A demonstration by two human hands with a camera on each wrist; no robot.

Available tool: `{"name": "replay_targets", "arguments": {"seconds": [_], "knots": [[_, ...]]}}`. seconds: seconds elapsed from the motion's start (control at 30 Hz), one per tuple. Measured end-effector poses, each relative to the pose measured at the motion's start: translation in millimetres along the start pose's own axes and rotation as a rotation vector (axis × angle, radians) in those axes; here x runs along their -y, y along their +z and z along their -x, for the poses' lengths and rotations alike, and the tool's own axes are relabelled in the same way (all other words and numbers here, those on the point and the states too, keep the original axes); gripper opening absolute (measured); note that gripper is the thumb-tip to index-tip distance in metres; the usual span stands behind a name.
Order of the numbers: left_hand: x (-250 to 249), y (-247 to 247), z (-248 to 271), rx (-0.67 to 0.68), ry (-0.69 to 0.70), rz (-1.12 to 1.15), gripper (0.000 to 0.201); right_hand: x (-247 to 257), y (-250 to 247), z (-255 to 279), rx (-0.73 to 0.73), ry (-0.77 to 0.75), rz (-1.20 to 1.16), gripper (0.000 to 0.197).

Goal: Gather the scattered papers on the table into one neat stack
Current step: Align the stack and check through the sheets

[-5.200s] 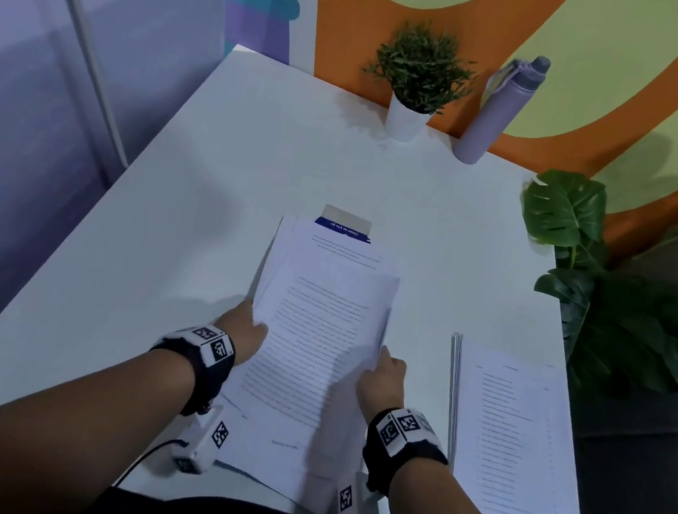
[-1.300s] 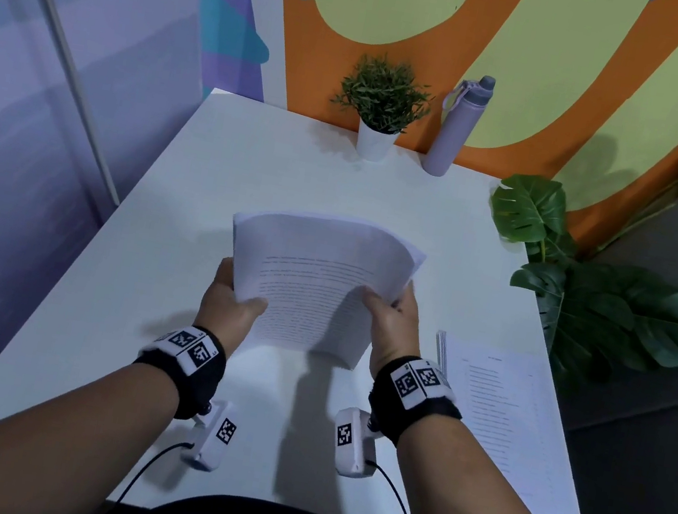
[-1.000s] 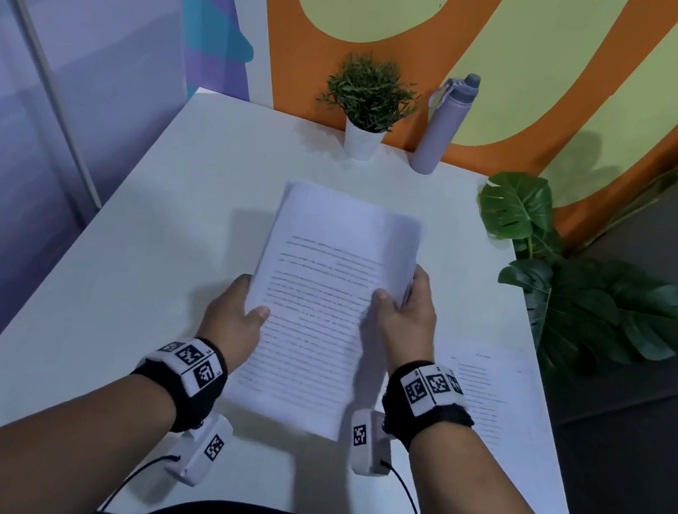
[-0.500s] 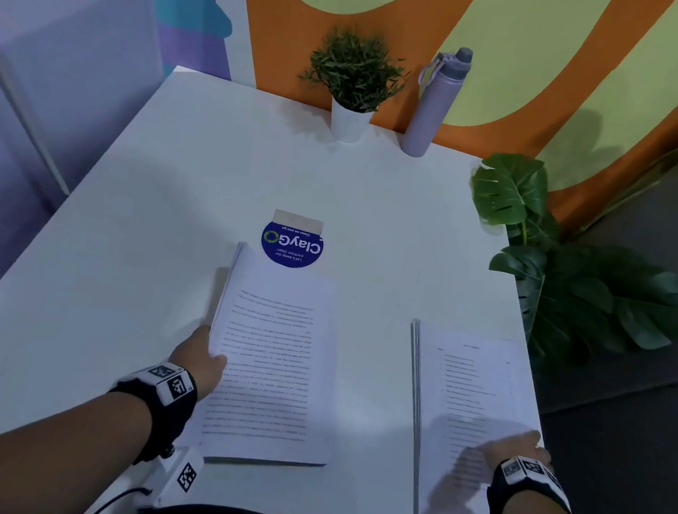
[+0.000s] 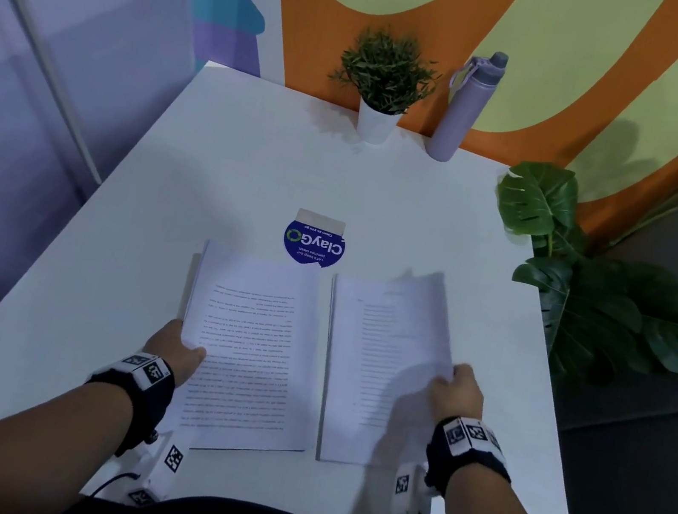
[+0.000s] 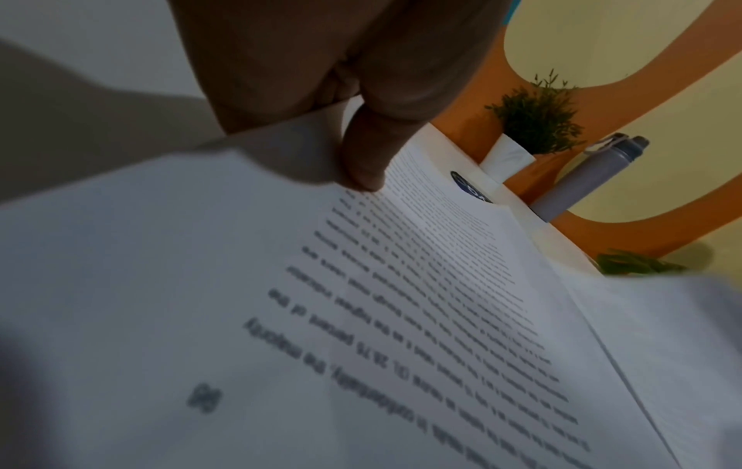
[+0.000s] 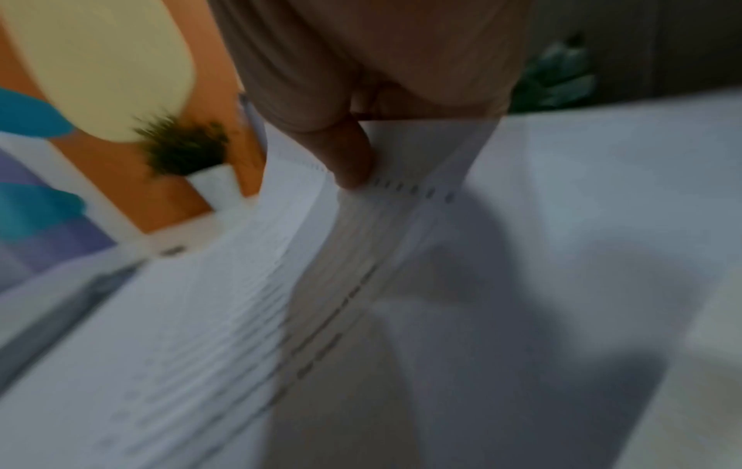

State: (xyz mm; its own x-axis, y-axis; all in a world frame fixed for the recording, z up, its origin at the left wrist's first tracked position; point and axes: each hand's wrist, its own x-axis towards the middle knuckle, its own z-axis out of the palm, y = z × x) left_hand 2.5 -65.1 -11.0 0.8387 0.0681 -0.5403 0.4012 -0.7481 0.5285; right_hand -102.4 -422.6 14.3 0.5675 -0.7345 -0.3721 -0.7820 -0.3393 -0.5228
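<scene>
Two piles of printed white paper lie side by side on the white table. The left stack lies flat; my left hand pinches its left edge, thumb on top of the sheet. The right stack sits just to its right, nearly touching it. My right hand grips its right edge, thumb on top and fingers hidden beneath the paper, lifting that edge slightly. The right wrist view is blurred by motion.
A round blue sticker with a tape strip lies just beyond the stacks. A small potted plant and a lilac bottle stand at the far edge by the wall. A large leafy plant stands off the table's right side.
Both hands held one stack in the air, then laid it down on the left. My right hand went to the right stack and has pulled it left, close beside the left stack.
</scene>
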Motion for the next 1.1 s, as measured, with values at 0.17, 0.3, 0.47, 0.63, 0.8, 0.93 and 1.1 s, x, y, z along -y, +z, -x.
{"name": "replay_targets", "arguments": {"seconds": [0.17,0.3,0.47,0.63,0.8,0.93,1.1], "knots": [[7.1,-2.0,-3.2,0.015,-0.029,0.102,0.037,93.7,-26.0,31.4,-0.247,-0.379,0.02,0.021],[1.0,-3.2,-2.0,0.022,-0.052,0.209,0.024,134.8,-23.3,47.8,-0.2,-0.528,-0.112,0.017],[-3.7,-8.2,-1.0,0.07,-0.169,0.376,0.076,113.4,56.5,58.5,0.132,-0.384,-0.178,0.018],[0.8,-8.5,2.0,0.068,-0.084,0.234,0.061,79.4,117.6,71.4,0.335,-0.271,-0.121,0.003],[-3.8,-12.1,15.0,0.051,0.092,0.263,0.046,74.1,118.3,67.6,0.336,-0.26,-0.043,0.035],[-28.6,-33.2,32.5,0.075,0.246,0.372,0.044,81.5,92.2,60.4,0.428,-0.205,-0.321,0.057],[-59.8,-56.0,34.7,0.021,0.369,0.56,0.035,122.7,46.8,72.7,0.25,-0.374,-0.724,0.024]]}}
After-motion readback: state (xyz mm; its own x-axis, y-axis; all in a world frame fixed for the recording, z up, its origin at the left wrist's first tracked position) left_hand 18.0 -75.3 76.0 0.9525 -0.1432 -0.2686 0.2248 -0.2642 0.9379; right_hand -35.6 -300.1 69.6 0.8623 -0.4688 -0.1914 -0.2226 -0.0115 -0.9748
